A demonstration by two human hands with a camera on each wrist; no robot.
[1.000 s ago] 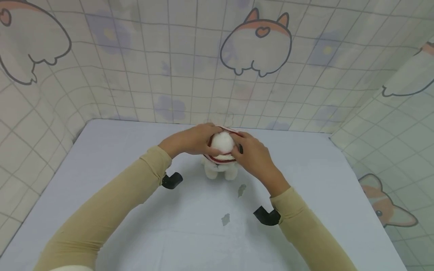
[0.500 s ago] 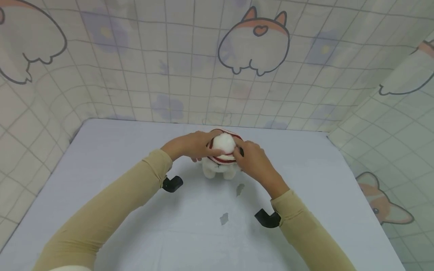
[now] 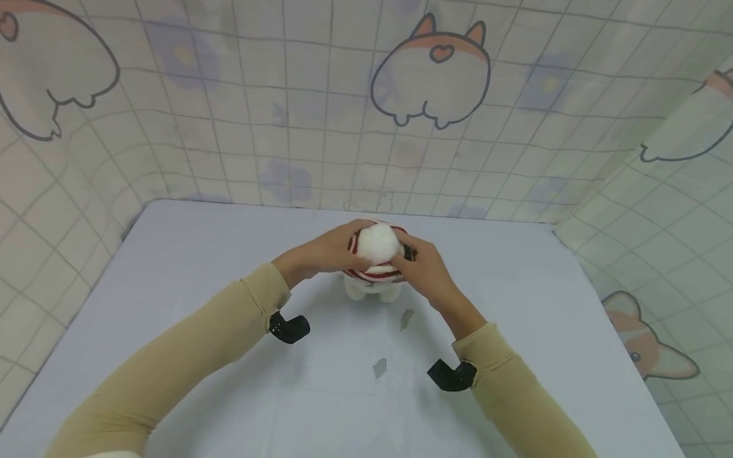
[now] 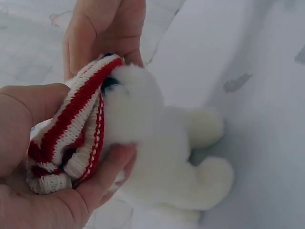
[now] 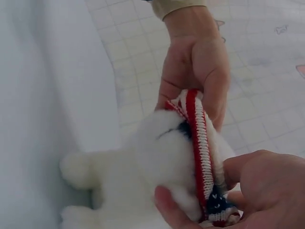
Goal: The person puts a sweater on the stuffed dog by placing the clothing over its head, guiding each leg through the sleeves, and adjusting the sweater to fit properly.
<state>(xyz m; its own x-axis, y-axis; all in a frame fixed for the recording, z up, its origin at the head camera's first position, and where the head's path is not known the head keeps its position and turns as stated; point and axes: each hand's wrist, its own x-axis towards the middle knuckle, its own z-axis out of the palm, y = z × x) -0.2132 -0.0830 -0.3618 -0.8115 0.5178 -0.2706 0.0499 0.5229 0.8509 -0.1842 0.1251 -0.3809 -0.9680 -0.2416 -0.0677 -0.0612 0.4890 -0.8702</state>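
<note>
A white plush animal sits upright at the back of the table, its limbs toward me. Round its head is a knitted garment with red and white stripes and a dark blue patch; the white crown shows through its opening. The left hand grips the knit on the left side, thumb in front. From the right, the right hand holds the other side of the knitted garment near its blue patch. In the left wrist view the plush's dark nose shows at the knit's edge.
The table is covered by a pale cloth with two small grey patches. Behind stands a tiled-pattern curtain printed with corgis. A black strap end juts from the left sleeve, another from the right.
The knit's upper edge has come slightly lower round the plush's head. Both hands keep hold at the sides; the left fingers have shifted a little along the knit.
</note>
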